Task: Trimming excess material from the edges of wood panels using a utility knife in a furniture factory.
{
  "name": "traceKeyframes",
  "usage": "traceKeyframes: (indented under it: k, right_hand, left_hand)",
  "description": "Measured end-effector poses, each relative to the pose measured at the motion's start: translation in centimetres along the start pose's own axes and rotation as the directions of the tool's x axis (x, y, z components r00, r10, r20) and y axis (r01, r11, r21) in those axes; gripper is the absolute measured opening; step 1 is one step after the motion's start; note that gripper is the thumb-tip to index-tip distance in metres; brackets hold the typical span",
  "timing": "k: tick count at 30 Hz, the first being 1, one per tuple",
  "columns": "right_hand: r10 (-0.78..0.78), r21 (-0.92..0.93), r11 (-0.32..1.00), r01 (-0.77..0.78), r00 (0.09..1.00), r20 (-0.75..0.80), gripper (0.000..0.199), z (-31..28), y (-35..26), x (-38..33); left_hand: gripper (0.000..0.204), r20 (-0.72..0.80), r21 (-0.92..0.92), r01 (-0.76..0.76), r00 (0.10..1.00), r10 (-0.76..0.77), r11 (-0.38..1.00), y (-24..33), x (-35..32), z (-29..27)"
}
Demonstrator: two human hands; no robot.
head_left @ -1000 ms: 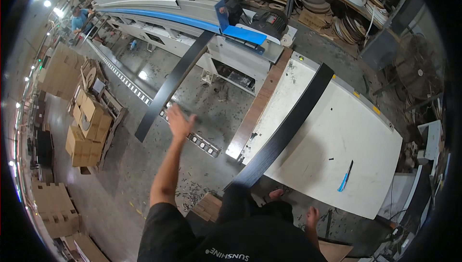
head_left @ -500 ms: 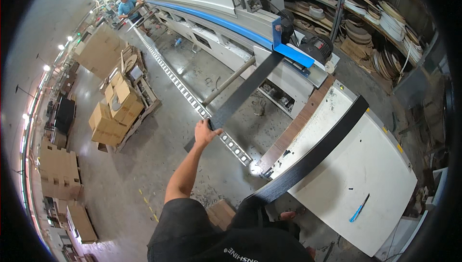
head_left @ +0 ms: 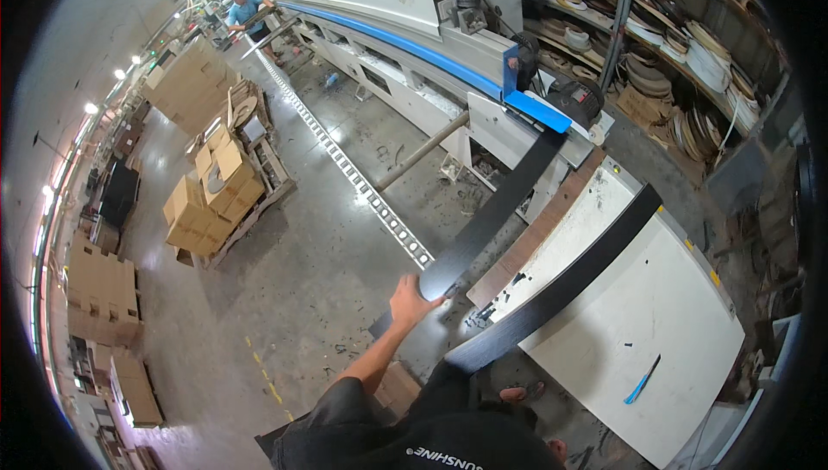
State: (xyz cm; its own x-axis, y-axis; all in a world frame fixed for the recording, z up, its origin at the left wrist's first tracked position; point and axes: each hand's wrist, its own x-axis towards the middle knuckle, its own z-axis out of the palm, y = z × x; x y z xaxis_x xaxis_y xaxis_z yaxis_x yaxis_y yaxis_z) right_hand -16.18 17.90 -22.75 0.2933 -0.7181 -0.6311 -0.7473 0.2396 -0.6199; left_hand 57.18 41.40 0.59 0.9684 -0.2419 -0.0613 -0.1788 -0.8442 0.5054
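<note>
My left hand (head_left: 412, 297) grips the near end of a long black plank (head_left: 493, 209). The plank runs up and to the right, and its far end meets the blue-edged infeed of a large white machine (head_left: 405, 4). A second long black plank (head_left: 562, 283) lies diagonally across a white table (head_left: 681, 323) to my right, with its near end close to my body. My right hand is out of sight.
A perforated metal rail (head_left: 345, 168) runs along the concrete floor beside the machine. Stacked cardboard boxes (head_left: 216, 194) stand on a pallet to the left. A small blue tool (head_left: 642, 379) lies on the table. Shelves of coiled strips (head_left: 690, 39) fill the right wall. Another person (head_left: 241, 9) works far back.
The black plank has slid lengthwise toward the machine. My left hand went from its middle to its near end and followed it to the right.
</note>
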Motion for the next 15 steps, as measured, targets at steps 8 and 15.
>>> traceKeyframes:
  k: [8, 15]
  right_hand:
    - [-0.039, 0.164, 0.986, 0.029, 0.997, 0.061, 0.024, 2.7, -1.7, -6.9]
    - [-0.185, 0.078, 0.98, 0.184, 0.983, 0.006, 0.022, 3.5, -0.5, -10.0]
  left_hand:
    - [0.088, 0.15, -0.085, 0.006, 0.989, 0.007, 0.996, 2.3, -8.5, 0.6]
    - [0.087, 0.081, -0.128, -0.105, 0.99, 0.116, 0.986, 5.9, -11.1, 3.8]
